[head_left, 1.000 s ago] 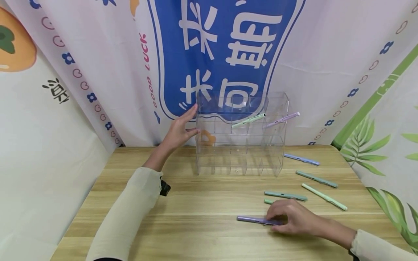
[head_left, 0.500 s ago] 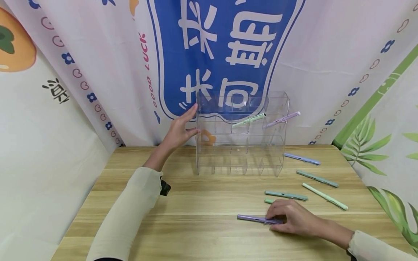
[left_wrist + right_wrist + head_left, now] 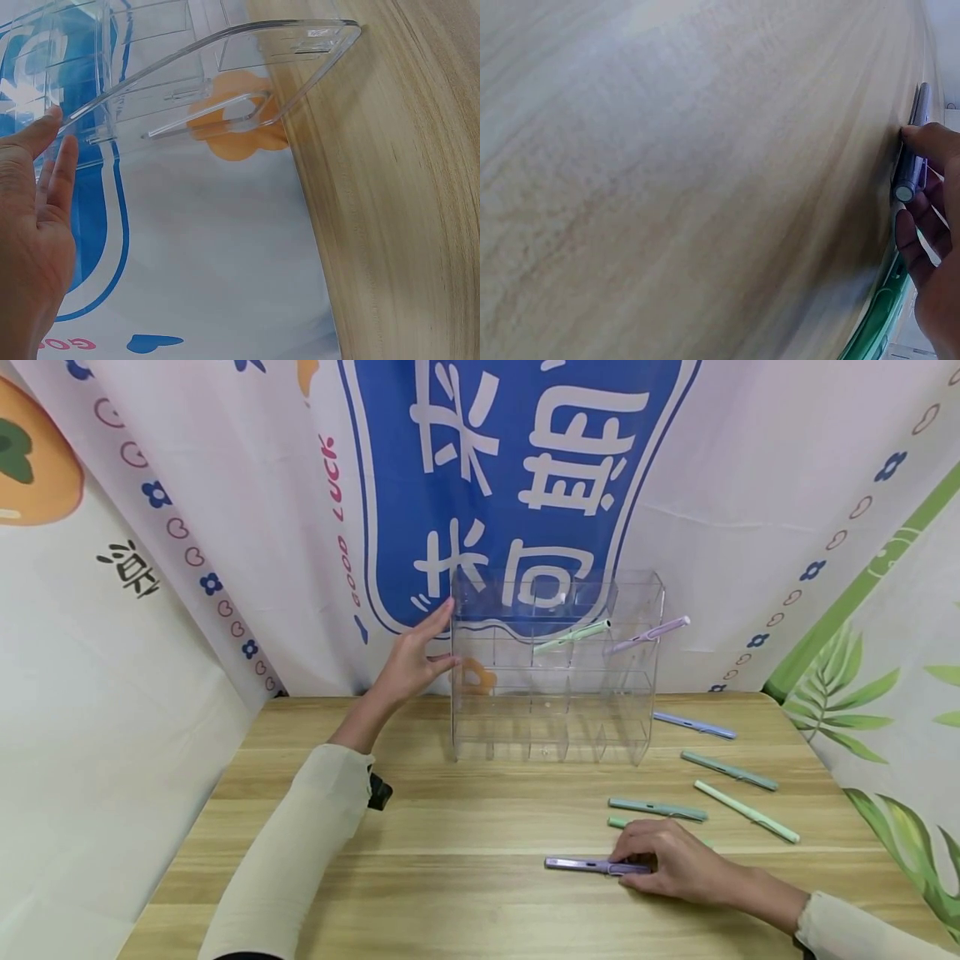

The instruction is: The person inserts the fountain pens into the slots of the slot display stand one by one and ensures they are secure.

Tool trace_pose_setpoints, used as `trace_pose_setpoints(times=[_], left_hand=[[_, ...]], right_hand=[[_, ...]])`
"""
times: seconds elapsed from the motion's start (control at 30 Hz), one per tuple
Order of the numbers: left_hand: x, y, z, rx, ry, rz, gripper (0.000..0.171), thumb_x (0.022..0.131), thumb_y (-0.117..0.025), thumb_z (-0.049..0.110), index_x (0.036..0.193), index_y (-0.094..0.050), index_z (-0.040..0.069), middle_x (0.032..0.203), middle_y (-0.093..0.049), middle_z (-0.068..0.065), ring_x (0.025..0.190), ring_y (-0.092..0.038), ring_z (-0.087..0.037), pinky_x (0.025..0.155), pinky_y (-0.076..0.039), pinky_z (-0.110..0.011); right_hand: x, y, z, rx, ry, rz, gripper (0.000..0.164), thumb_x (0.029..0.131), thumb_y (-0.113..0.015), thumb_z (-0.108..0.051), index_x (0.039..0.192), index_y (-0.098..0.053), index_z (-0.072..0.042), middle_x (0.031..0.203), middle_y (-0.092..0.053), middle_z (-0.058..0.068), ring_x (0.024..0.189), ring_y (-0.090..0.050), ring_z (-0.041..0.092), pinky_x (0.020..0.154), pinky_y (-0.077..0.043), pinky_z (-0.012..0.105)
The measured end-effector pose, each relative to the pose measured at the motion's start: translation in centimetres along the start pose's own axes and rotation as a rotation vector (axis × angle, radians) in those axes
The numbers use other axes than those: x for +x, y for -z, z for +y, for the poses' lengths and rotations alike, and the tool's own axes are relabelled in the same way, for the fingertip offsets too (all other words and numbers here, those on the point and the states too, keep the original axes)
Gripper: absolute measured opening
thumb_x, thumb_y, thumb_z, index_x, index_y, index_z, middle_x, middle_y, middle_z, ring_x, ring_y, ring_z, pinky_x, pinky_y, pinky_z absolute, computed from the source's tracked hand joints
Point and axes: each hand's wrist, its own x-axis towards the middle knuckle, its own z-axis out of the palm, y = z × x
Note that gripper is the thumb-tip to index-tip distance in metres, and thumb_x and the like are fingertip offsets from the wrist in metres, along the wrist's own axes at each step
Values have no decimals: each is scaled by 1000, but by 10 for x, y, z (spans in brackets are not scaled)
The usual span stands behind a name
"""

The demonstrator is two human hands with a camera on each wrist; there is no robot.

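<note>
Right hand [image 3: 671, 864]: thumb and fingers closed in a pinch on a purple pen [image 3: 576, 864], near its clip; the pen's left end projects free of the fingers. The pen lies roughly crosswise at the near part of the wood-grain table [image 3: 420, 877], in front of the other pens; whether it touches the surface or sits slightly above cannot be told. Left hand [image 3: 408, 664]: fingers extended, thumb apart from them, resting against the left side of a clear rack [image 3: 510, 671]; no pen in it. The rack stands upright at the back of the table, before a printed cloth [image 3: 720, 527] with a blue panel [image 3: 510, 460]. Two pens are in the upper part of the rack, both tilted with the raised end to the right: a mint pen [image 3: 573, 637] near the middle and a lilac pen [image 3: 648, 635] at the right; exact compartments unclear through the plastic. On the table, right of the rack and forward: a blue pen [image 3: 693, 726], a far teal pen [image 3: 729, 771], a pale green pen [image 3: 746, 812], a near teal pen [image 3: 657, 810], and, just beside the last, a green pen [image 3: 618, 822] mostly hidden by the right hand.
</note>
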Motion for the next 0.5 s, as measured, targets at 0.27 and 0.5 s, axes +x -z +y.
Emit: trace_pose_setpoints(times=[0.27,0.5], left_hand=[[0,0,-1,11,1,-4,88,88,-81,-10,162,-36,2,172,-29,-9,152,-42,-31,88,-64,-37],[0,1,-1,13,-1,-4,88,88,-81,-9,162,-36,1,172,-29,-10,152,-42,-31,87,-64,-37]], right_hand=[[2,-1,0,5,-13,27,31,84,-90,-5,106,-78,-23,103,-74,-12,89,-67,1,76,-55,13],[9,3,-2,42,-33,59,31,82,-90,-1,102,-80,-22,102,-75,-11,88,-70,1,75,-58,13]])
